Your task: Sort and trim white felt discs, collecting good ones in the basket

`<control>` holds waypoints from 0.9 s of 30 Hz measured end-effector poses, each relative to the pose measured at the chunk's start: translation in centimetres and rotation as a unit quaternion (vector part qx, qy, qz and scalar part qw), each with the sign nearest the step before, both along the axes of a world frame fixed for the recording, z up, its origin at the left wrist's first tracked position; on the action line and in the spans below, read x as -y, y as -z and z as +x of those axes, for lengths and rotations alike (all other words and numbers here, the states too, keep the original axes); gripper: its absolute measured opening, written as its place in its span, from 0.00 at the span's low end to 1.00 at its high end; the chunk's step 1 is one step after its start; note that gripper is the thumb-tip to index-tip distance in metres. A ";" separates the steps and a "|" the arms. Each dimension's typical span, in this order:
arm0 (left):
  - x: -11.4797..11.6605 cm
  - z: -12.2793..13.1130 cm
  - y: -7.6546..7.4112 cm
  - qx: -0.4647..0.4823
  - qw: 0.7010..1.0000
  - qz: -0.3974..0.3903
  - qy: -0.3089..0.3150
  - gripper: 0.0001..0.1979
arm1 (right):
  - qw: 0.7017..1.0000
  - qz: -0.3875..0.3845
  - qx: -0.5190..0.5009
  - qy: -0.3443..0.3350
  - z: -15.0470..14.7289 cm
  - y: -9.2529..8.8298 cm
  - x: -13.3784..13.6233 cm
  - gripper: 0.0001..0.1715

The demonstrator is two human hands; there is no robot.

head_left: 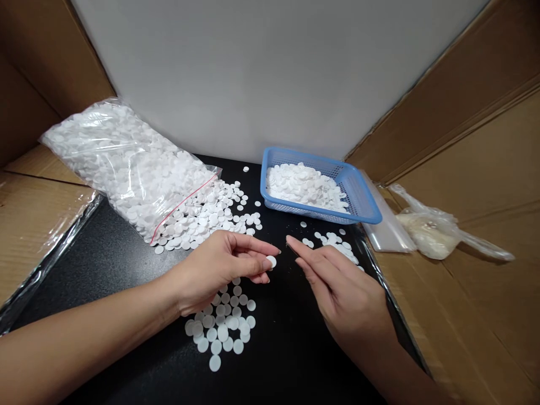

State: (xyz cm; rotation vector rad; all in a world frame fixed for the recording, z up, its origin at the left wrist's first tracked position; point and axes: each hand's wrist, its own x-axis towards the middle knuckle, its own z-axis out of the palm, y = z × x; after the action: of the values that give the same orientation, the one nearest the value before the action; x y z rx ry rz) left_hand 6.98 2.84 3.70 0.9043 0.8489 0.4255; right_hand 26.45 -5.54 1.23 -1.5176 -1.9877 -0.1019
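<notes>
My left grip [219, 261] pinches a disc [272, 261] by its edge, risking a slip; my right grip [350, 289] is narrow, contents unclear.

Bare L hand [240, 257]: thumb pinched twd curled fingers, index extended; bare L forearm [97, 332] angled in fr lower L. Bare R hand [350, 292] opp., index fwd, thumb close beneath.

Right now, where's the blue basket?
In the head view, the blue basket sits just right of centre toward the back of the black table, right of the bag of white discs and beyond the right hand.
</notes>
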 end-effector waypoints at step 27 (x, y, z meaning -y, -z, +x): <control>0.2 -0.3 -0.7 -0.054 0.980 0.184 0.046 0.02 | 0.997 -0.059 0.018 0.054 1.1 -0.2 -0.3 0.23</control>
State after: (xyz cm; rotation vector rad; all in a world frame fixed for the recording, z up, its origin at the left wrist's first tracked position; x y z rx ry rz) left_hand 6.65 2.68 4.44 1.3141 0.8362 0.4649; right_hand 27.52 -5.22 1.45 -1.7095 -1.9690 -0.0567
